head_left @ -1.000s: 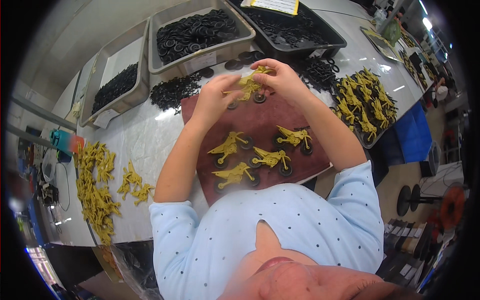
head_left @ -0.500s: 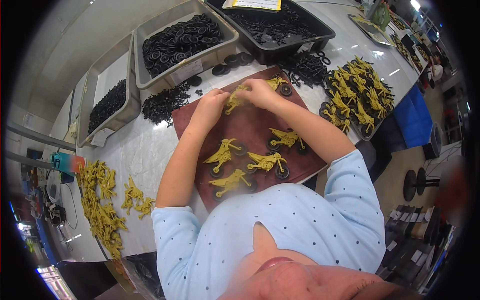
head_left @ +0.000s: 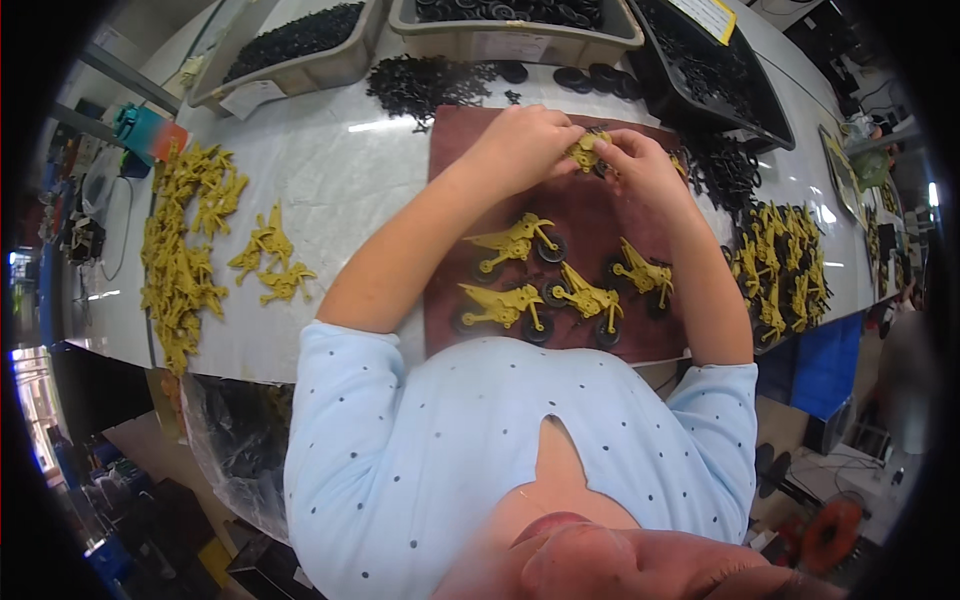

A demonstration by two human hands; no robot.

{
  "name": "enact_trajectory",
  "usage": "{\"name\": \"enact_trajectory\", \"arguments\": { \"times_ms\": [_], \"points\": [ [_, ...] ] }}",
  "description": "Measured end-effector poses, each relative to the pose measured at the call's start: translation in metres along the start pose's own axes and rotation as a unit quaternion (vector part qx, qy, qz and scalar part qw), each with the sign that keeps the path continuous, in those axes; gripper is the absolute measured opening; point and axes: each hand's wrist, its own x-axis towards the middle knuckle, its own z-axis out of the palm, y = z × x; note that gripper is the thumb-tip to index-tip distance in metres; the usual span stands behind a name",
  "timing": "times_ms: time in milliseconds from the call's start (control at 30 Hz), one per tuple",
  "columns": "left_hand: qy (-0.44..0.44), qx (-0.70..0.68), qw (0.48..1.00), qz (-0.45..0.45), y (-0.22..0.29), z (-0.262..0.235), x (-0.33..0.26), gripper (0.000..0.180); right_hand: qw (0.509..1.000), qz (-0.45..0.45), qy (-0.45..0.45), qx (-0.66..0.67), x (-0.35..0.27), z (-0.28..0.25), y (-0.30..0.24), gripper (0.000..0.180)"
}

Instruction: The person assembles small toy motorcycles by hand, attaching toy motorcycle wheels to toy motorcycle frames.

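Fingers of the left hand (head_left: 520,140) and right hand (head_left: 640,165) pinch one yellow bike (head_left: 586,150); four finished bikes (head_left: 520,240) lie just below, black wheels (head_left: 430,75) beyond.

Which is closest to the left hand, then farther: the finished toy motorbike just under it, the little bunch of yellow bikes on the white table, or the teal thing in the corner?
From the left hand:
1. Finished motorbike, just below, on the brown mat.
2. Small yellow bunch, leftward on the white table.
3. Teal thing, far left corner.

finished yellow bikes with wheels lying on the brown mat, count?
4. One upper left, one lower left, one lower centre, one right. A fifth piece is in the hands; its wheels are hidden.
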Motion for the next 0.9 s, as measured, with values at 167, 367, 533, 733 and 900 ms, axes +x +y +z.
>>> {"name": "enact_trajectory", "arguments": {
  "times_ms": [167, 367, 533, 733, 900],
  "points": [
    [0.150, 0.053, 0.987, 0.011, 0.007, -0.016, -0.015, 0.034, 0.997, -0.006, -0.004, 0.080, -0.004, -0.004, 0.007, 0.023],
    [-0.160, 0.017, 0.953, -0.255, 0.040, -0.046, -0.068, 0.033, 0.976, -0.025, 0.044, 0.213, -0.021, -0.020, 0.010, 0.020],
    [-0.197, 0.023, 0.957, -0.211, 0.057, -0.028, -0.099, 0.032, 0.971, -0.036, 0.052, 0.232, -0.028, -0.026, 0.018, 0.019],
    [-0.167, 0.024, 0.966, -0.196, 0.045, -0.026, -0.093, 0.036, 0.964, -0.030, 0.044, 0.259, -0.034, -0.032, 0.022, 0.019],
    [-0.159, -0.049, 0.965, -0.204, 0.043, -0.026, -0.094, 0.032, 0.959, -0.018, 0.009, 0.282, -0.038, -0.041, 0.031, 0.019]
  ]
}}
